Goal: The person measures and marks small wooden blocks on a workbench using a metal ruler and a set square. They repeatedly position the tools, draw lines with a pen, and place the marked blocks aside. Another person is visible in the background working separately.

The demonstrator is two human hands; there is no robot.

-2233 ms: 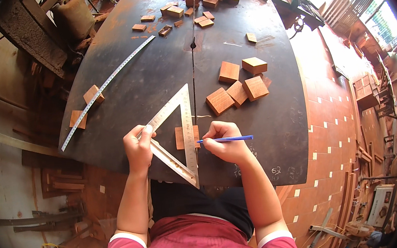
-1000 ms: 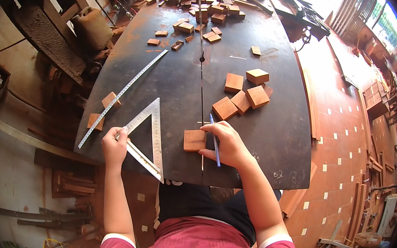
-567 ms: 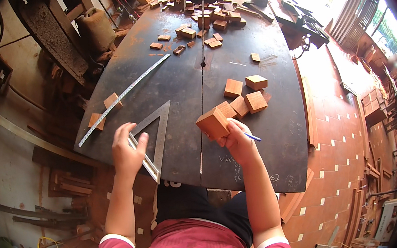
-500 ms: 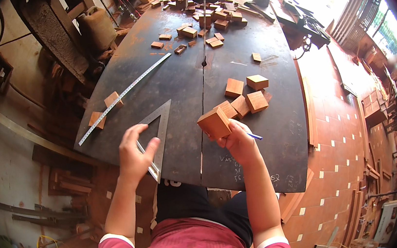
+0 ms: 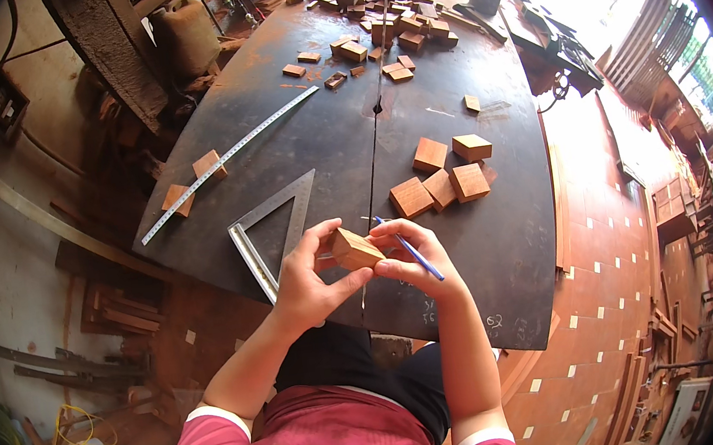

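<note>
Above the near part of the dark table, a wooden block (image 5: pixel 354 249) is held tilted between both hands. My left hand (image 5: pixel 308 276) is closed on its left side with fingers and thumb. My right hand (image 5: pixel 416 255) pinches the block's right end and also keeps a blue pen (image 5: pixel 412 249) between its fingers. A metal triangle square (image 5: pixel 301 195) lies flat just beyond my left hand. Several loose wooden blocks (image 5: pixel 411 198) sit in a cluster beyond my right hand.
A long steel ruler (image 5: pixel 231 159) rests across two wooden blocks at the table's left. Many offcuts (image 5: pixel 353 51) are heaped at the far end near a saw blade (image 5: pixel 385 21). A slot (image 5: pixel 373 155) runs along the dark tabletop (image 5: pixel 516 231).
My left hand has come right from beside the triangle square and taken hold of the block. My right hand has brought the block lower and left, turning it.
</note>
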